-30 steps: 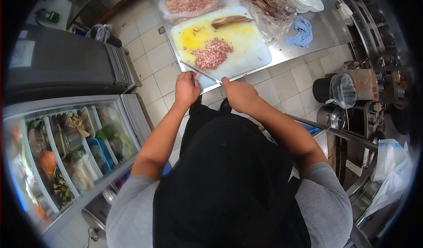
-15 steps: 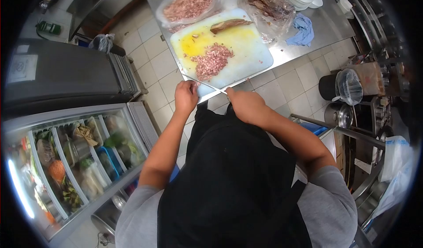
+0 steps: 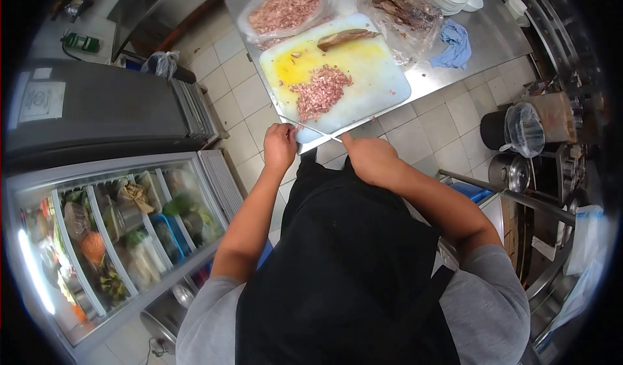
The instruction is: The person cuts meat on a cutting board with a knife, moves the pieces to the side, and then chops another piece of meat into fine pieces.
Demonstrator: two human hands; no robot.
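Our right hand (image 3: 372,160) and left hand (image 3: 280,147) have shifted rightward in view with the cutting board (image 3: 383,91), right fingers clamped on the knife (image 3: 311,129), its blade slanting leftward-away over the near corner, just beyond left fingers whose hold we cannot tell.

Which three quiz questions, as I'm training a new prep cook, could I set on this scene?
1. What holds the knife? A) the left hand B) the right hand C) both hands
2. True or false: the crumpled blue cloth lies on the metal table, off the cutting board.
3. Fill in: the coloured patch beside the chopped meat is ___.
Key: 1 B; 2 true; 3 yellow.
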